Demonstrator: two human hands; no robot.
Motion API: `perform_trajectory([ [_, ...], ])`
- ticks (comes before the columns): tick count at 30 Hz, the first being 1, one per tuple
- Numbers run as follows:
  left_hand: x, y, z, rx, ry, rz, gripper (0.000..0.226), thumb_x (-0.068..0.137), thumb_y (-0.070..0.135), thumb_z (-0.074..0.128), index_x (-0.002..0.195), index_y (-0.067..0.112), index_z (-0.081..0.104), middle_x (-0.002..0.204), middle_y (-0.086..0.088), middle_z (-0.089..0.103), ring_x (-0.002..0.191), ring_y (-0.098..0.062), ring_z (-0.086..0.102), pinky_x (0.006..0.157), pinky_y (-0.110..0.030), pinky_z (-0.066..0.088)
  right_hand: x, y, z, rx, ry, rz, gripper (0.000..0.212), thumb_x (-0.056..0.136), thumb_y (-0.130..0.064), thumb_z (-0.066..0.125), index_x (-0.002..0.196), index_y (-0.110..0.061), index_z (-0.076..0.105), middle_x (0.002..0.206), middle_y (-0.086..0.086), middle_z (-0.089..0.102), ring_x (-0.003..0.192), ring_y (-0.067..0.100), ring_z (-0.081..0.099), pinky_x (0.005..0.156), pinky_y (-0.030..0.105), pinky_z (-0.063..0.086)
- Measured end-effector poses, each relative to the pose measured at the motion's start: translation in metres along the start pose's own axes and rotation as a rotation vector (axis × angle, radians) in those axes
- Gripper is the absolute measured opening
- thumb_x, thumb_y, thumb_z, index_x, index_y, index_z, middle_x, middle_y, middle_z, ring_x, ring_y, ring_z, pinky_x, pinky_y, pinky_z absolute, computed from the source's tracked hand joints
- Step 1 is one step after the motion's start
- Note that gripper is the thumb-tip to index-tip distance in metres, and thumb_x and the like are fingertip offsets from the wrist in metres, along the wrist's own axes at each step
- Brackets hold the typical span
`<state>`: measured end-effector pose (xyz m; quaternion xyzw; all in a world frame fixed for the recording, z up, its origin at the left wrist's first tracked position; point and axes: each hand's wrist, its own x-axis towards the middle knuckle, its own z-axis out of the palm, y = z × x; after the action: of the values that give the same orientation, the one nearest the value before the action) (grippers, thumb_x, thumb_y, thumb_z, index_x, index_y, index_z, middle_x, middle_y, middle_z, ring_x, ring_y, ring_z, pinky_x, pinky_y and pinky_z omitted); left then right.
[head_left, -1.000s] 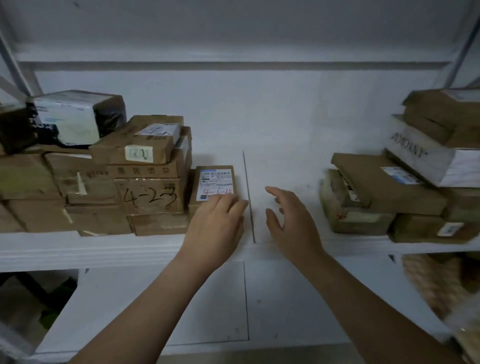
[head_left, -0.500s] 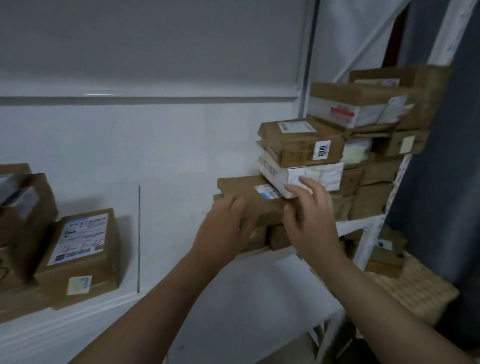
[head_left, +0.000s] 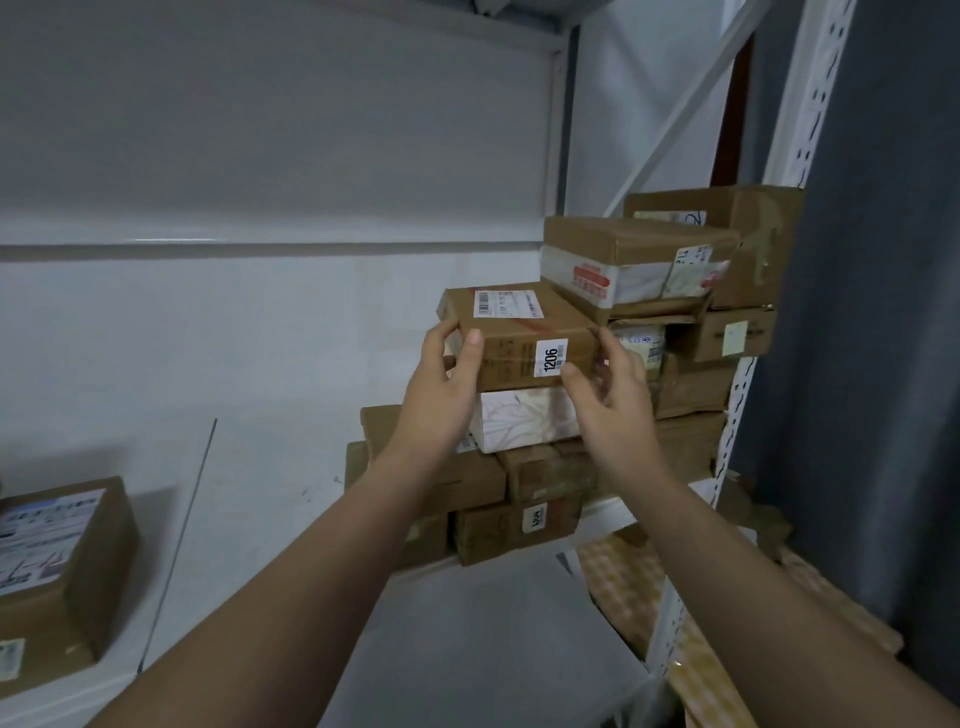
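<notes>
A brown cardboard parcel with a shipping label on top and a white "1206" sticker on its front sits atop a white patterned box in the right-hand stack. My left hand grips its left front corner, thumb on the front face and fingers round the side. My right hand holds its right end, thumb under the front lower edge and fingers curled by the right side.
More brown parcels are piled behind and right of it against the rack's perforated upright. Lower boxes sit on the white shelf. A labelled box stands at far left. A grey curtain hangs at right.
My view swung right from the left stack to the right stack. Both hands rose from the lower flat box and took hold of the "1206" parcel.
</notes>
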<state>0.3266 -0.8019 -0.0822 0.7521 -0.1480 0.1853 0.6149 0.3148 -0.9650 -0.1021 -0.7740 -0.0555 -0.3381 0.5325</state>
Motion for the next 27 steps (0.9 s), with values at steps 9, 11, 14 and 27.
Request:
perform_trajectory([
  [9, -0.012, -0.004, -0.009, -0.345, 0.231, -0.001, 0.013, 0.094, 0.031, 0.051, 0.098, 0.038, 0.041, 0.111, 0.006, 0.053, 0.082, -0.001, 0.066, 0.055, -0.010, 0.048, -0.014, -0.010, 0.008, 0.427, -0.084, -0.034, 0.013, 0.096, -0.023, 0.053, 0.106, -0.021, 0.044, 0.103, -0.004, 0.065, 0.093, 0.002, 0.066, 0.071, 0.014, 0.051],
  [11, -0.018, -0.010, -0.019, -0.355, 0.228, 0.063, 0.017, 0.086, 0.028, 0.050, 0.099, 0.036, 0.044, 0.107, 0.011, 0.054, 0.077, 0.007, 0.063, 0.057, -0.010, 0.048, -0.014, -0.016, 0.012, 0.467, -0.143, -0.013, 0.027, 0.095, -0.023, 0.056, 0.118, -0.024, 0.042, 0.114, -0.007, 0.060, 0.096, -0.002, 0.064, 0.070, 0.012, 0.051],
  [14, -0.022, -0.019, -0.037, -0.440, 0.241, 0.068, 0.028, 0.071, 0.023, 0.046, 0.096, 0.034, 0.049, 0.106, 0.010, 0.055, 0.079, 0.000, 0.060, 0.059, -0.017, 0.046, -0.016, -0.023, 0.018, 0.475, -0.250, -0.002, 0.065, 0.089, -0.019, 0.065, 0.140, -0.029, 0.027, 0.129, -0.010, 0.051, 0.106, -0.008, 0.057, 0.072, 0.009, 0.050],
  [27, -0.036, -0.009, -0.128, -0.131, 0.008, 0.038, 0.062, 0.071, 0.059, 0.069, 0.127, 0.039, 0.052, 0.102, 0.000, 0.072, 0.092, -0.014, 0.069, 0.076, -0.031, 0.052, -0.016, -0.052, -0.001, 0.332, -0.565, -0.223, 0.052, 0.083, -0.001, 0.069, 0.123, -0.033, 0.059, 0.121, -0.016, 0.064, 0.111, 0.004, 0.060, 0.087, 0.019, 0.051],
])
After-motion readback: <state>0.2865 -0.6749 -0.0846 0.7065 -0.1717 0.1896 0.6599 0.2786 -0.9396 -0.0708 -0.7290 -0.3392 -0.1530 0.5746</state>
